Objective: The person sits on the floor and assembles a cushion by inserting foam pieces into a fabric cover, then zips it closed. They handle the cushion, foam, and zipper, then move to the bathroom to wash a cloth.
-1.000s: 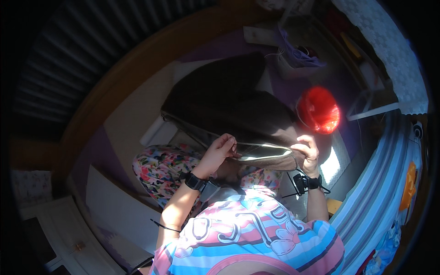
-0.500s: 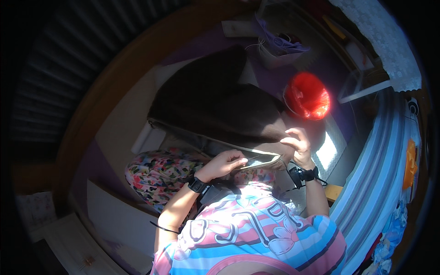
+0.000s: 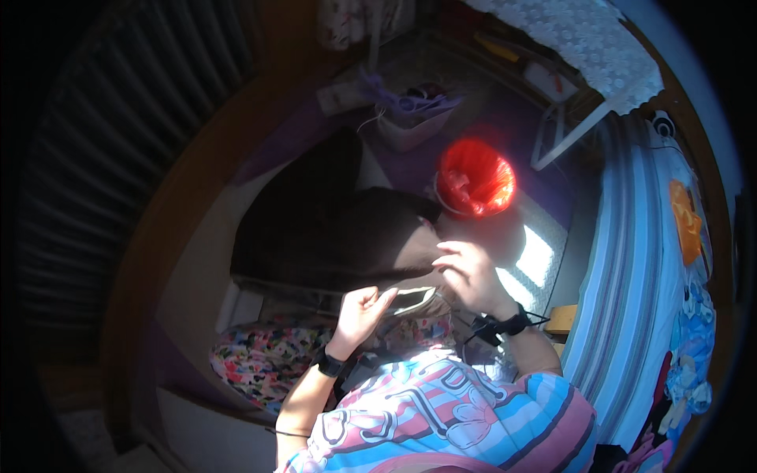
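Observation:
A dark brown garment (image 3: pixel 331 229), which looks like a pair of trousers, is spread over my lap and legs. Its pale-edged opening (image 3: pixel 415 298) faces me. Beside that edge my left hand (image 3: pixel 361 317) is closed, thumb and finger pinched together; whatever they hold is too small to make out. My right hand (image 3: pixel 471 274) is at the garment's right side, its fingers bent together over the sunlit cloth. The thumb is mostly hidden, and I cannot tell what lies between those fingers. Black bands circle both wrists.
A red-lined bin (image 3: pixel 475 180) stands beyond my right hand. Farther off sits a pale tub (image 3: pixel 410 130) with purple items. To the right runs a bed with a blue striped sheet (image 3: pixel 611 260); an orange cloth (image 3: pixel 685 222) lies on it. Floral fabric (image 3: pixel 264 359) covers my left leg.
The view has shifted, so the bin and garment appear farther left. My left hand has turned more upright and curled tighter. My right hand stays by the garment's right side.

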Demonstrator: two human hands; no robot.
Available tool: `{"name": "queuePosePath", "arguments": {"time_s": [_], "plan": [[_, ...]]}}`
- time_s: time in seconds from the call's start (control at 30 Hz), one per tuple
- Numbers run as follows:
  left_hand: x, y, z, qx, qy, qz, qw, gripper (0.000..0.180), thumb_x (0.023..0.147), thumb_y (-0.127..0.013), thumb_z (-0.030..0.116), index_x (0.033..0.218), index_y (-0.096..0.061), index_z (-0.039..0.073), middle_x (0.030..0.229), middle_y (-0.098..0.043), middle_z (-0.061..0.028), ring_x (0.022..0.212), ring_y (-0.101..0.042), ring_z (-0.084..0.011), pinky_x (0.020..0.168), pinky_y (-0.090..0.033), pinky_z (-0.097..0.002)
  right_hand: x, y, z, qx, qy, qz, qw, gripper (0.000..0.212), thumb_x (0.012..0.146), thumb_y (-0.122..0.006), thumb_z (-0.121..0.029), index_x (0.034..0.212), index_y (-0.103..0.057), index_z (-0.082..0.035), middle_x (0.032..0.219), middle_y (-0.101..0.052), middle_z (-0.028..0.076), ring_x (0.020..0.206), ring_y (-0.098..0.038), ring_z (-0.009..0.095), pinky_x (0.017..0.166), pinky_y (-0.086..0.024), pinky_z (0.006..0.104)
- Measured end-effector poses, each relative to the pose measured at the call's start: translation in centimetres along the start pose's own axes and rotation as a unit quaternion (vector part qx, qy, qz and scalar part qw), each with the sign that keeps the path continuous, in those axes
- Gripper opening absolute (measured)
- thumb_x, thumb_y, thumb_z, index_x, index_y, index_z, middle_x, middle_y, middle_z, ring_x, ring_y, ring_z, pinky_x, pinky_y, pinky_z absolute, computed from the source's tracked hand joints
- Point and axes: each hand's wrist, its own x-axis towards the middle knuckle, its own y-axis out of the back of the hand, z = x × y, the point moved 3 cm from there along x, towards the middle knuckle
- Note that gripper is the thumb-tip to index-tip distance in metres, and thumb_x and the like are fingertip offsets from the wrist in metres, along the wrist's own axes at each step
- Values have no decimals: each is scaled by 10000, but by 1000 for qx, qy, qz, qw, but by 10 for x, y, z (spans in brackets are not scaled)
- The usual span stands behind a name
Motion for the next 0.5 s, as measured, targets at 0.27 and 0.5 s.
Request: {"name": "queuePosePath", "arguments": {"time_s": [0.27, 0.5], "plan": [[-10, -15, 41, -184, -95, -45, 977, 499, 868, -619, -52, 586, -230, 82, 536, -270, 59, 535, -203, -36, 461, -190, -222, 0, -8, -16, -41, -9, 152, 988, 216, 655, -663, -84, 846, -564, -59, 871, -568, 102, 845, -561, 297, 793, -455, 376], [6, 7, 20, -223, -55, 67, 971, 445, 915, -603, 23, 648, -272, 154, 567, -331, 75, 464, -278, -17, 423, -230, -189, -13, -2, 2, 5, -16, 87, 996, 208, 783, -704, -153, 945, -615, -56, 845, -603, 103, 786, -580, 274, 715, -466, 371]]}}
